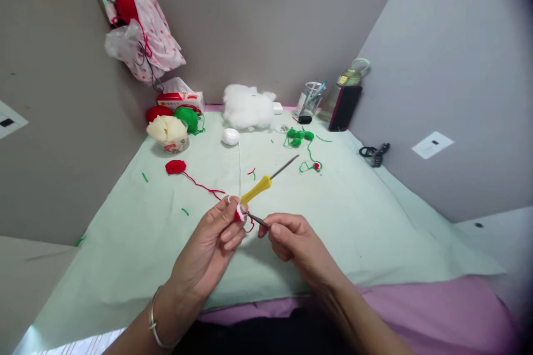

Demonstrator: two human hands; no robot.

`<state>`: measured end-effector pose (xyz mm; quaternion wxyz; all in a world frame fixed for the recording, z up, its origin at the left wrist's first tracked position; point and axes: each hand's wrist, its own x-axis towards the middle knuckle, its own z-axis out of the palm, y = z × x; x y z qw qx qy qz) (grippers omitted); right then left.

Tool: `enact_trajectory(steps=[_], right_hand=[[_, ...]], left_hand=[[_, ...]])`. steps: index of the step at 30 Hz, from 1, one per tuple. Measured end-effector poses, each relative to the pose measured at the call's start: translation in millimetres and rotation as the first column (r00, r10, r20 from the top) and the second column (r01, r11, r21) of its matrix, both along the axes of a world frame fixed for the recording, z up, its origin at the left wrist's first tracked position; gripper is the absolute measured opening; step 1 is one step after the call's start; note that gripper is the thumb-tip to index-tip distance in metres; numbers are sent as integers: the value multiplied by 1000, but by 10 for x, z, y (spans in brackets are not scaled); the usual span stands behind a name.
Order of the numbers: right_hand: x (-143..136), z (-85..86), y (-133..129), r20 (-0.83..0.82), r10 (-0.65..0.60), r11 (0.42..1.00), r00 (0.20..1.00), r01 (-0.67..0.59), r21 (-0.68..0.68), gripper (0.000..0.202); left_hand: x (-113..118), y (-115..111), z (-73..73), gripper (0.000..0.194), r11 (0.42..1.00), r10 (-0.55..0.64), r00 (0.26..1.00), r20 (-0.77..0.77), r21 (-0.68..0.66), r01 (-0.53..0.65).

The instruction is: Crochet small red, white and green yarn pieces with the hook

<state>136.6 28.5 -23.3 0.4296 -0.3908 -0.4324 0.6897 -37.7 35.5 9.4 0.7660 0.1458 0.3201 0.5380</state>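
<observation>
Two bare hands work a thin dark tool (258, 219) against a small red-and-white yarn piece (240, 213) above a cloth-covered table (358, 211).

The yarn piece sits between the closed fingertips of the left hand (216, 236), above the middle of the table toward its near edge. The right hand (296, 237) pinches the dark tool, thumb and forefinger together, its tip meeting the piece.

Both forearms reach in from the near edge. The left hand angles up and inward, palm partly showing, with a metal bangle (152, 323) at its wrist; the right hand points left, fingers curled.

The table's pale green cloth is softly wrinkled. At the far edge lies a fluffy white mass of stuffing (249, 106). Near the far right corner stand a translucent green bottle (333, 101) and a dark upright phone (345, 108); near the far left corner is a tissue box (181, 101). A yellow-handled tool (256, 190) with a slim metal shaft slants beyond the left fingertips; whether they touch it is unclear. A smooth, round white yarn ball (230, 136) and a flattened red yarn bundle (175, 167) trail strands toward the left hand. Green snippets (185, 211) dot the cloth.
</observation>
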Motion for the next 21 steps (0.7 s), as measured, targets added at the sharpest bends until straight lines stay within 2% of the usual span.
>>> enact_trajectory(steps=[8,16,19,21], right_hand=[[-35,33,16,0,3,1000,1000,-3,1,51],[-66,7,17,-20,-26,1000,999,26,-12,45],[44,22,-10,-16,5,1000,1000,-5,-7,48],[211,46,5,110,-40,998,993,35,47,49]], left_hand=[[5,-19,-67,31,1000,1,1000,23,-17,-1],[21,-35,-41,31,1000,-13,1000,17,-16,13],[-27,-11,-35,28,1000,-5,1000,9,5,5],[-81,10,-38,27,999,35,999,-5,20,-35]])
